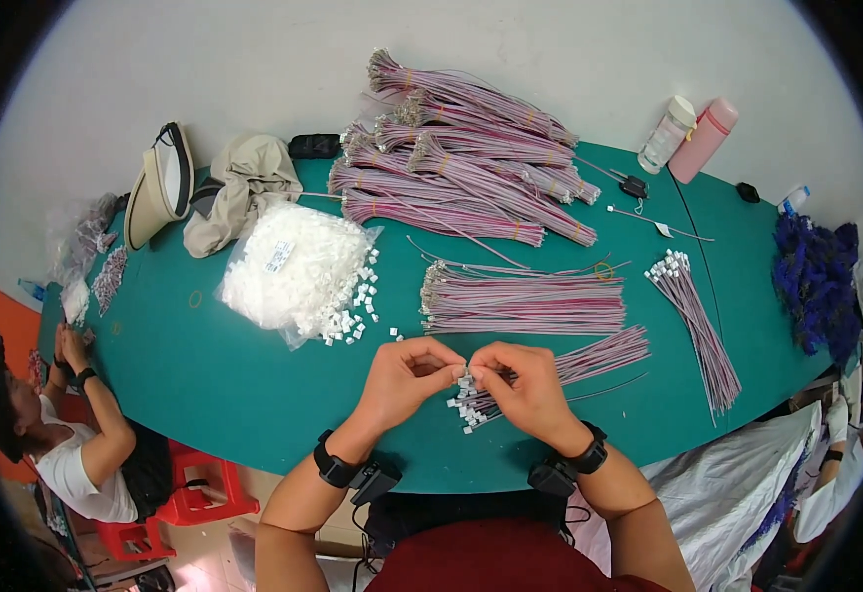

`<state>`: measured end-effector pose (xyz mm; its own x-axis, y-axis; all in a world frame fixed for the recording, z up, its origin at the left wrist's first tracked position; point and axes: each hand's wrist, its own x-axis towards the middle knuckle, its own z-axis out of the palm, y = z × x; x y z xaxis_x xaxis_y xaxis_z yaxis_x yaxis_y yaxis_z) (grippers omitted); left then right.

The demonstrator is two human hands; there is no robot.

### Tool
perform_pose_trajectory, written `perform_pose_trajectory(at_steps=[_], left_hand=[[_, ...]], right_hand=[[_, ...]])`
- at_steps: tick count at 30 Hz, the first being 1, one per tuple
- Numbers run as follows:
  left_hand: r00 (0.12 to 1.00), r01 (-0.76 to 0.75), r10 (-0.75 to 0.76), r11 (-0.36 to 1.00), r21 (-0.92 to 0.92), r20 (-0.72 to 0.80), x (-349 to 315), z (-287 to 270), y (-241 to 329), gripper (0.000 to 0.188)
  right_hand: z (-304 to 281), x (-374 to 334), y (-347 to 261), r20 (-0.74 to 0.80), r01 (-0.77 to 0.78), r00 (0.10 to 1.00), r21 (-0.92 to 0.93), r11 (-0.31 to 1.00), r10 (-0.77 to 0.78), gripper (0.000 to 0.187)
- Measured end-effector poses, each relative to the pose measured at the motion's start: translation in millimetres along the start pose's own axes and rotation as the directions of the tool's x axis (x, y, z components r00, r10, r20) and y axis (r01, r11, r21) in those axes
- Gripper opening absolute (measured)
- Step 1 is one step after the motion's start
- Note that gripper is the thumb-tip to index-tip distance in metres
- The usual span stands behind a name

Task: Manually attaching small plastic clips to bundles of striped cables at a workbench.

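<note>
Because the left hand (399,383) and right hand (528,391) pinch one white connector (467,381) from opposite sides, it probably sits steady.

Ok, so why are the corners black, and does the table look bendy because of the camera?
Head view: the fisheye's round picture leaves the corners black; straight edges bend toward its rim, so the table may look curvier than it is. Head view, too: left hand and right hand look fairly sharp, but the tiny piece between them is too small to make out.
</note>
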<state>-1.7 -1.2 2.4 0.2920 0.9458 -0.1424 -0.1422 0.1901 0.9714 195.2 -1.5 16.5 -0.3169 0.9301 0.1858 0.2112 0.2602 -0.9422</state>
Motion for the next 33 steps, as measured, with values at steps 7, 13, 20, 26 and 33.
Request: perform_pose_trajectory(at_steps=[7,13,20,26,33], left_hand=[[0.999,0.015,-0.014,1.000,0.014,-0.029,2.6,1.5,-2.6,0.011],[0.999,0.001,-0.005,0.997,-0.075,-0.045,4.0,5.0,-3.0,0.011],[0.998,-0.014,0.013,1.000,-0.017,-0.063,2.2,3.3,-6.3,0.010],[0.999,-0.016,0.016,1.000,0.004,-0.042,1.9,2.4,-5.5,0.010],[0.999,-0.002,0.000,0.999,-0.038,-0.045,4.6,1.8,-2.6,0.009]], right_hand=[[-2.7,2.7,-3.1,0.058,-0.099,0.994,0.017,0.995,0.098,0.004],[-2.9,3.7,-0.4,-0.024,-0.058,0.998,0.048,0.997,0.059,0.004],[-0.3,2.2,-2.7,0.010,0.001,1.000,-0.085,0.996,0.000,0.004],[1.6,3.1,1.3,0.009,-0.010,1.000,-0.039,0.999,0.011,0.003],[0.7,4.7,2.5,0.004,-0.054,0.999,0.043,0.998,0.054,0.005]])
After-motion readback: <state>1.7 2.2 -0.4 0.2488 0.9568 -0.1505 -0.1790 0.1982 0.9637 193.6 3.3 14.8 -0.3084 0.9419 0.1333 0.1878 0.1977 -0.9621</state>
